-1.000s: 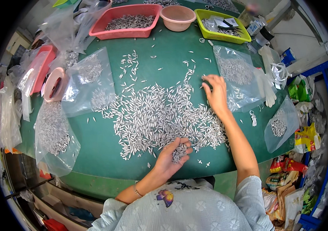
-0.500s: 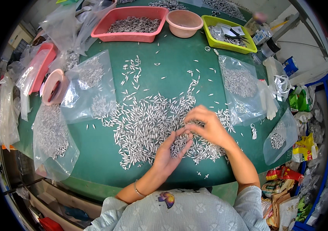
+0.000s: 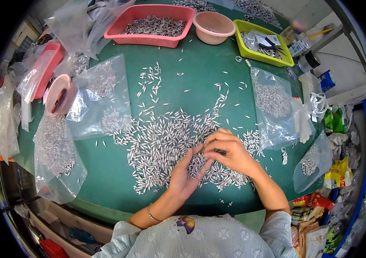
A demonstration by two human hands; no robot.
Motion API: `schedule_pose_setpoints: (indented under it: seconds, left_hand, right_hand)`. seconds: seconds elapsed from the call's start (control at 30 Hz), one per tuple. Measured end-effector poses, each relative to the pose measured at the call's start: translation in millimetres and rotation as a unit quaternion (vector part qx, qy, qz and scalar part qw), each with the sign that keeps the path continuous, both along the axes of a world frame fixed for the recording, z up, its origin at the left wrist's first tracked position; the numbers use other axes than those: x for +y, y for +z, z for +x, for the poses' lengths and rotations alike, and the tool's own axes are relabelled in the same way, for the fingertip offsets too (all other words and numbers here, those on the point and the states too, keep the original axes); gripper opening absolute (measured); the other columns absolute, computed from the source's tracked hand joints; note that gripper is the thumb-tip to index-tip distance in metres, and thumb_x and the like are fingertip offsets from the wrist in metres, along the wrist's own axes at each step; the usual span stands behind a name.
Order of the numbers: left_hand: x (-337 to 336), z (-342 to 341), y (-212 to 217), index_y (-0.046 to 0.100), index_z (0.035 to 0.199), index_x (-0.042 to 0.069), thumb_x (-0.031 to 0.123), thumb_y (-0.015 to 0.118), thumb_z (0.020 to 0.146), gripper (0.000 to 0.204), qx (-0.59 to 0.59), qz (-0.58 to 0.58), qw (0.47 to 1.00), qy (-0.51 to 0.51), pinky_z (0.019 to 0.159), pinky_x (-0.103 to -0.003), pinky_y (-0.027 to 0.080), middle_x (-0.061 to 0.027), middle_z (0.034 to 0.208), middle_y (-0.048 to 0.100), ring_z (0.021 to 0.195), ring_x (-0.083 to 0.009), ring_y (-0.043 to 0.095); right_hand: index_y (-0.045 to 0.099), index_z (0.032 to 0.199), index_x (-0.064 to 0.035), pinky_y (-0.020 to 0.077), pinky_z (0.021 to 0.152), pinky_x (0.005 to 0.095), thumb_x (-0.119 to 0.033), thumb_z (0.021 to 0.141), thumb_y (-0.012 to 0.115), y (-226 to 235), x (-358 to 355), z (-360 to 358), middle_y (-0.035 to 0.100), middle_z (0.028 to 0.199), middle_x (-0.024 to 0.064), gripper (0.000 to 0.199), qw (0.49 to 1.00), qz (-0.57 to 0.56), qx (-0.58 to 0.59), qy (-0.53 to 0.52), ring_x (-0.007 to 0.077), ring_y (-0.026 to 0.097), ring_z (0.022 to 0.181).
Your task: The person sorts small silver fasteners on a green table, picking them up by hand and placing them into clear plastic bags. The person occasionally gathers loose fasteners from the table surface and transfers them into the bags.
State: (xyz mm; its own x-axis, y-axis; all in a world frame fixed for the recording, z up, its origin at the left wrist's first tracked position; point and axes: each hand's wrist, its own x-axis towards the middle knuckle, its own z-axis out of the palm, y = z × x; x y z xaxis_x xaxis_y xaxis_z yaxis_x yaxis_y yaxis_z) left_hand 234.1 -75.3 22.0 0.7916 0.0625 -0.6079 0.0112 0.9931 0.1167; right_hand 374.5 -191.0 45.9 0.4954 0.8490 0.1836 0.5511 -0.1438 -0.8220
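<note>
A wide heap of small silver spindle-shaped metal pieces (image 3: 157,146) covers the middle of the green table, with some ring-shaped ones among them. Over the heap's right part, my left hand (image 3: 182,177) is cupped palm up around a cluster of small metal rings (image 3: 197,165). My right hand (image 3: 230,151) bends over its fingertips, thumb and fingers pinched together. Whatever lies in that pinch is too small and too hidden to make out. Both hands meet at the fingertips.
Along the far side stand a pink tray (image 3: 148,39) of metal rings, a peach bowl (image 3: 214,36) and a lime-green tray (image 3: 262,58) holding black-handled pliers. Clear bags of metal parts (image 3: 99,96) lie at left, and another bag (image 3: 273,103) at right.
My right hand has drawn down a little, its fingers closer together over the left fingertips. The left hand still cups the metal rings. The whole view has tilted slightly.
</note>
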Motion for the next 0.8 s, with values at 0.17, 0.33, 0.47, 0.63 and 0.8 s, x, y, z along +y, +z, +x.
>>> schedule_pose_setpoints:
  seconds: [0.17, 0.33, 0.47, 0.63, 0.8]
  left_hand:
    - [2, -5, -9, 0.054, 0.122, -0.003, 0.024, 0.049, 0.102, 0.035, 0.018, 0.012, 0.999, -0.046, 0.104, -0.038, 0.047, -0.0134, 0.111, 0.061, 0.105, -0.0224, 0.060]
    - [1, -5, -9, 0.053, 0.122, -0.004, 0.025, 0.048, 0.102, 0.036, -0.006, 0.020, 0.999, -0.039, 0.106, -0.041, 0.045, -0.0129, 0.113, 0.061, 0.109, -0.0255, 0.059]
    - [3, -6, -8, 0.050, 0.127, -0.005, 0.025, 0.048, 0.102, 0.039, -0.037, -0.002, 0.999, -0.022, 0.109, -0.043, 0.043, -0.0141, 0.117, 0.058, 0.116, -0.0293, 0.056]
    - [4, -7, -6, 0.048, 0.129, -0.005, 0.024, 0.047, 0.102, 0.040, -0.048, 0.013, 0.998, -0.028, 0.110, -0.044, 0.042, -0.0153, 0.122, 0.056, 0.119, -0.0306, 0.054]
    - [2, -6, -2, 0.050, 0.127, -0.004, 0.025, 0.046, 0.102, 0.038, -0.057, -0.002, 0.998, -0.018, 0.109, -0.043, 0.043, -0.0155, 0.119, 0.057, 0.117, -0.0297, 0.055]
  right_hand:
    - [0.067, 0.082, -0.0062, 0.0389, 0.078, 0.0387, -0.013, 0.076, 0.076, -33, 14, 46, 0.064, 0.088, 0.0071, 0.012, 0.950, -0.092, -0.175, -0.240, 0.0272, 0.056, 0.087]
    - [0.065, 0.084, -0.0053, 0.0368, 0.076, 0.0399, -0.013, 0.075, 0.076, -58, 27, 54, 0.061, 0.084, 0.0084, 0.016, 0.924, -0.132, -0.262, -0.246, 0.0282, 0.055, 0.087]
    - [0.065, 0.084, -0.0060, 0.0367, 0.077, 0.0400, -0.010, 0.078, 0.071, -59, 26, 56, 0.061, 0.085, 0.0089, 0.009, 0.921, -0.142, -0.292, -0.217, 0.0276, 0.055, 0.088]
    - [0.065, 0.083, -0.0038, 0.0377, 0.076, 0.0382, -0.008, 0.081, 0.068, -51, 17, 52, 0.063, 0.082, 0.0105, 0.006, 0.939, -0.073, -0.255, -0.218, 0.0275, 0.056, 0.079]
    - [0.068, 0.092, -0.0019, 0.0388, 0.064, 0.0278, -0.008, 0.087, 0.067, 4, 0, 8, 0.060, 0.078, 0.0016, 0.008, 0.980, -0.041, 0.178, -0.082, 0.0112, 0.048, 0.066]
